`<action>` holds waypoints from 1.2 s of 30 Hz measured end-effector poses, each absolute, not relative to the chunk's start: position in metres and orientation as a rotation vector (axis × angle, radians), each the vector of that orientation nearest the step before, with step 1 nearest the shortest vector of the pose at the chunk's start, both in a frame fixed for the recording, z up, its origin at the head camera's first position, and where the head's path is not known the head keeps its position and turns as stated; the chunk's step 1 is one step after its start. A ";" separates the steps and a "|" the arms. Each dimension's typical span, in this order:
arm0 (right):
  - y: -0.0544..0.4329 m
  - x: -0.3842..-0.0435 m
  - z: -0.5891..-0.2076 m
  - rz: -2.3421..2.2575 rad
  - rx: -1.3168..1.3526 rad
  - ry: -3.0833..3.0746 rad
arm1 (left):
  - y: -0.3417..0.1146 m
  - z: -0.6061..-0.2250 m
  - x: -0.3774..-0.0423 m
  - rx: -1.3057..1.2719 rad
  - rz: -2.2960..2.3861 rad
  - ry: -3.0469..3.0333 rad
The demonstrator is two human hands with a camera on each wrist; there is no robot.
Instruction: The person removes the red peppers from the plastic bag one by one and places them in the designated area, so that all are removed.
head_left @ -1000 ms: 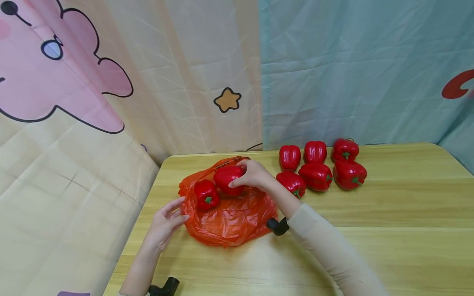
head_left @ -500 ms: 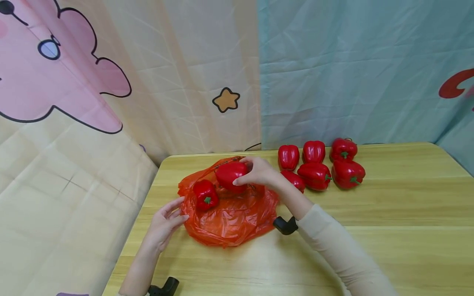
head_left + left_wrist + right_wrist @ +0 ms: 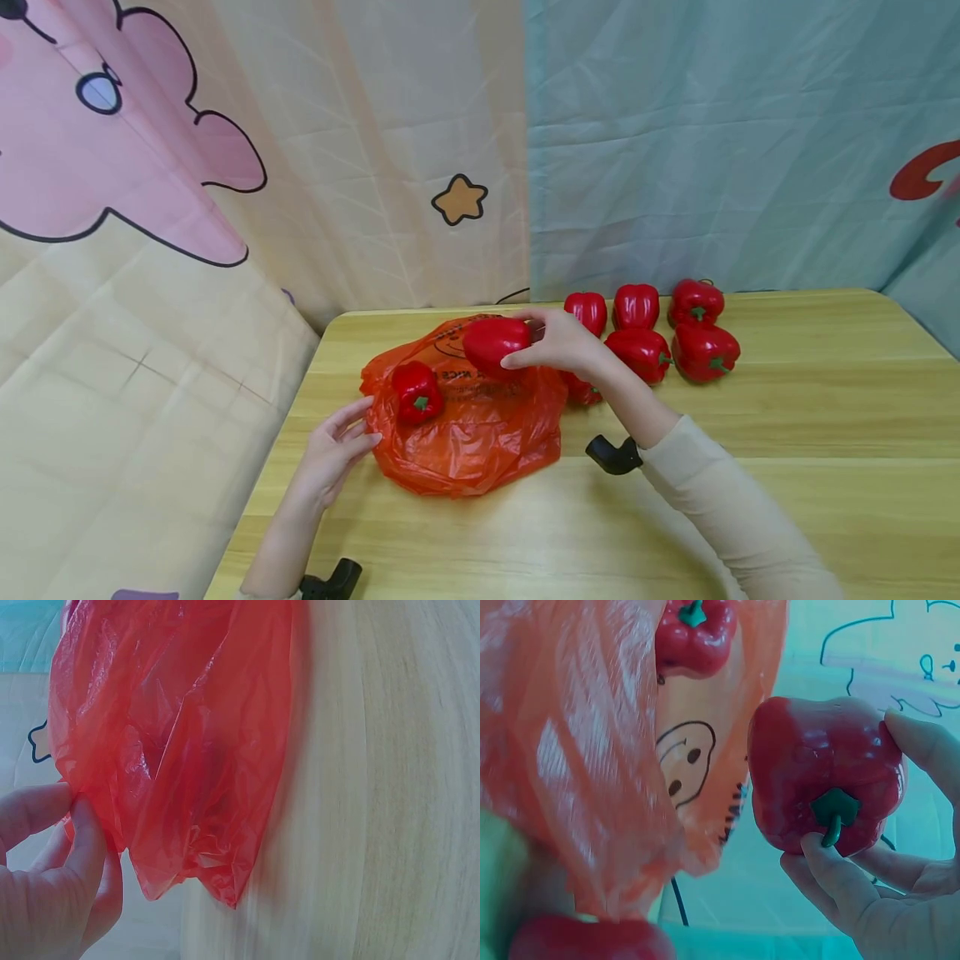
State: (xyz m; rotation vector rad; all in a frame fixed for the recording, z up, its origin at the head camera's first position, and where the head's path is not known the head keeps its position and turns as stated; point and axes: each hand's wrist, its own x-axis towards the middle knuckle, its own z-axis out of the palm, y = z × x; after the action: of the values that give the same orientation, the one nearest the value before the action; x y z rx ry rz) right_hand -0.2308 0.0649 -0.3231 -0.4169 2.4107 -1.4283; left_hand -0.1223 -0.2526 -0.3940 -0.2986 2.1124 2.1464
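Note:
My right hand (image 3: pixel 558 340) grips a red bell pepper (image 3: pixel 497 345) with a green stem, above the right part of an orange-red plastic bag (image 3: pixel 468 458). In the right wrist view the held bell pepper (image 3: pixel 829 765) is beside the bag's mouth, between thumb and fingers. Another red bell pepper (image 3: pixel 417 394) lies within the bag's opening at its left. At the bag's left edge, my left hand (image 3: pixel 333 450) pinches the plastic between thumb and fingertips, as the left wrist view shows.
Several more red bell peppers (image 3: pixel 639 354) stand close together on the wooden table (image 3: pixel 825 417), right of the bag. My right forearm partly covers one nearer red bell pepper (image 3: pixel 581 389). A printed curtain (image 3: pixel 675 150) hangs behind the table.
The right hand has moved right and slightly back with the bell pepper in its grip, uncovering the print on the bag. My left hand stays at the bag's edge.

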 end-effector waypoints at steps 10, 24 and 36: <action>0.097 -0.225 -0.321 -1.420 -0.497 2.463 | -0.253 -0.394 -0.123 -0.276 2.146 2.116; 0.138 -0.200 -0.324 -1.353 -0.375 2.514 | -0.253 -0.394 -0.122 -0.283 2.158 2.111; 0.169 -0.180 -0.335 -1.386 -0.391 2.540 | -0.256 -0.397 -0.122 -0.269 2.180 2.113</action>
State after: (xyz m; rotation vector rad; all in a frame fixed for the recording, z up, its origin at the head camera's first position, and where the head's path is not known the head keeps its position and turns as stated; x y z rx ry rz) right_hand -0.1805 0.1686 -0.3349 -0.3907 2.5401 -1.3862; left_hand -0.1216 -0.2555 -0.3966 -0.2689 2.1130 2.1802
